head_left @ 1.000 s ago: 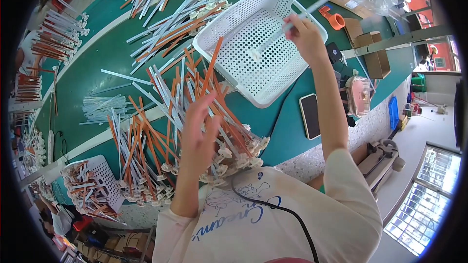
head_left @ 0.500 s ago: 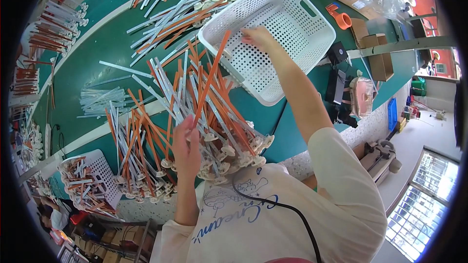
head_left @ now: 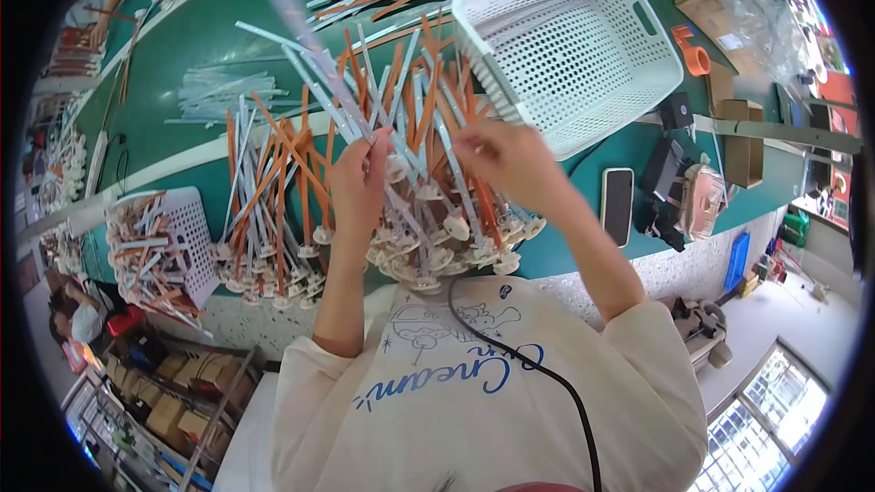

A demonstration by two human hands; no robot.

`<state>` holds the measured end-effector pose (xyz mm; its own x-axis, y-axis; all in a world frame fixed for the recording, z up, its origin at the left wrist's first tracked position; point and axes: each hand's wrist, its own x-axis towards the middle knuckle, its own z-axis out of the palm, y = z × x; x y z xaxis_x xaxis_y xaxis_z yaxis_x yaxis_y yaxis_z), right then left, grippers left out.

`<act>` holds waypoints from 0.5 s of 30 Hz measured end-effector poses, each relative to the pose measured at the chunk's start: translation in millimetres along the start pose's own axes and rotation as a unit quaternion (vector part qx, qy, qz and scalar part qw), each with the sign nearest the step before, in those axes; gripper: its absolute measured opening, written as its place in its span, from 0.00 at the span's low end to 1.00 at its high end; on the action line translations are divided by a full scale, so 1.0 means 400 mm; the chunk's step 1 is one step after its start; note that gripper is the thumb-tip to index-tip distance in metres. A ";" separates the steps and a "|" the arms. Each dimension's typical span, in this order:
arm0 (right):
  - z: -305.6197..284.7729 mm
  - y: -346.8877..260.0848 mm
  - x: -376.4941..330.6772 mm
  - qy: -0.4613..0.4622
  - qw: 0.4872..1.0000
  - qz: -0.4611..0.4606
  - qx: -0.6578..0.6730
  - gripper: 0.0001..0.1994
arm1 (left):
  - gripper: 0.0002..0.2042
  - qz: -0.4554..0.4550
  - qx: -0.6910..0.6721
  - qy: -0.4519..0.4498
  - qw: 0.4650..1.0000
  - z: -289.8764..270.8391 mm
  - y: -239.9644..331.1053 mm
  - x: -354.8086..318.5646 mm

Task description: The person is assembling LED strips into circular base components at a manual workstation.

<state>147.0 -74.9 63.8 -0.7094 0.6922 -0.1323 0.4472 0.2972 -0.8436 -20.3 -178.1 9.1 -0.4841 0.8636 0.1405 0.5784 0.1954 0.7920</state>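
Note:
My left hand (head_left: 358, 178) is closed, thumb and fingers pinched on a long, flat white strip (head_left: 314, 50) that slants up and away to the left, its far end blurred. In front of me lies a heap of white and orange strips (head_left: 421, 114), with round white discs (head_left: 428, 260) at their near ends. Over the right side of this heap hovers my right hand (head_left: 510, 157), fingers bent and slightly smeared; whether they hold a strip is unclear. Beyond it stands a white perforated plastic basket (head_left: 638, 96), tilted in view.
More disc-ended strips (head_left: 273, 182) lie left of the heap, near a basket full of them (head_left: 191, 228). A stack of pale strips (head_left: 223, 96) lies on the green table (head_left: 182, 50). A phone (head_left: 617, 207), a tape dispenser (head_left: 691, 53) and cardboard boxes (head_left: 743, 141) are at the right.
My right hand has come back from over the basket to the heap. A white strip now rises from my left hand, where an orange one stood before. The view has shifted, and the phone shows.

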 end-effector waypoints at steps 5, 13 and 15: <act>0.138 -0.022 0.008 0.014 0.997 -0.074 -0.004 0.13 | 0.11 -0.130 -0.244 -0.007 0.961 -0.028 0.097 0.014; 0.004 -0.036 -0.008 -0.031 0.995 0.051 0.083 0.09 | 0.15 0.077 -0.004 -0.060 0.995 0.002 0.042 -0.011; -0.043 -0.020 -0.016 0.014 0.954 0.097 0.284 0.09 | 0.15 0.054 -0.020 -0.085 0.995 -0.002 0.019 -0.031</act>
<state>157.2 -70.4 80.5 -0.6255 0.7170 -0.3077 0.1964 -0.2370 -0.9515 -10.3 -187.8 13.9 -0.3005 0.9452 0.1274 0.5925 0.0803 0.8016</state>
